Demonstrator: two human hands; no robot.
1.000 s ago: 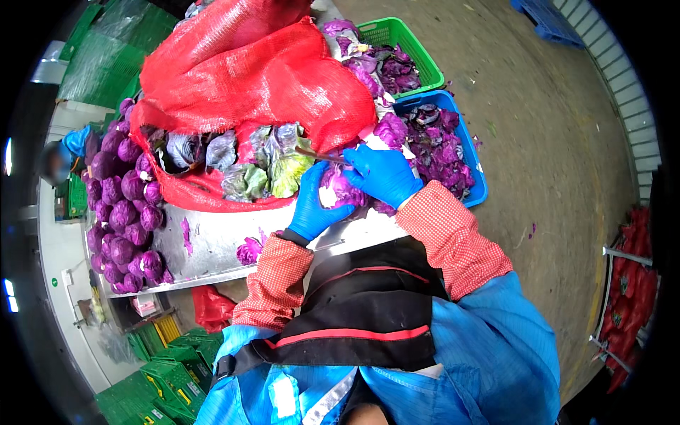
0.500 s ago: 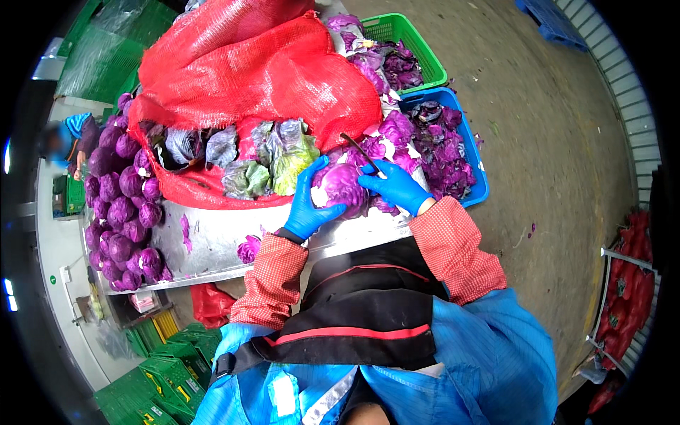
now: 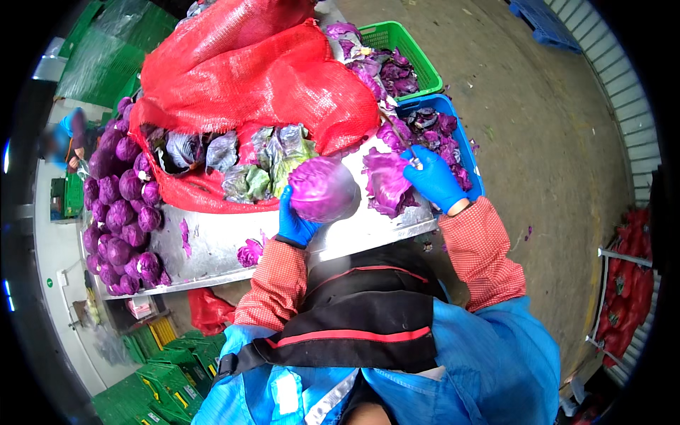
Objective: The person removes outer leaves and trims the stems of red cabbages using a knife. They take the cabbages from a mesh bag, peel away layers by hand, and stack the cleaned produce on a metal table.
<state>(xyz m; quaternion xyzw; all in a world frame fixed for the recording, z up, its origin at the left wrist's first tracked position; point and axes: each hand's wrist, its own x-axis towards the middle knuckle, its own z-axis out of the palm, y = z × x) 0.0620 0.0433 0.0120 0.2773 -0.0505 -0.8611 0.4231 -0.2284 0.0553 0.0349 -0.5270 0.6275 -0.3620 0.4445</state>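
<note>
My left hand (image 3: 294, 219), in a blue glove, holds a round purple cabbage (image 3: 319, 185) above the steel table (image 3: 205, 248). My right hand (image 3: 432, 177), also gloved, is closed on a thin knife (image 3: 409, 147) beside a loose purple leaf (image 3: 384, 180); its fingers appear to grip the leaf as well. Just behind the cabbage, a red mesh sack (image 3: 255, 85) lies open, with dull purple and green outer leaves (image 3: 283, 152) inside. Trimmed leaves fill a blue crate (image 3: 478, 190) to the right and a green crate (image 3: 418, 46) behind it.
Whole cabbages (image 3: 124, 227) are piled at the table's left end. A person (image 3: 71, 138) in blue is at the far left. Green crates (image 3: 163, 386) stand lower left. A blue pallet (image 3: 545, 25) lies upper right; red sacks (image 3: 623, 283) sit in a rack at the right.
My left hand has raised the cabbage and moved it slightly leftward. My right hand has moved right, with the knife and a peeled leaf now separated from the cabbage.
</note>
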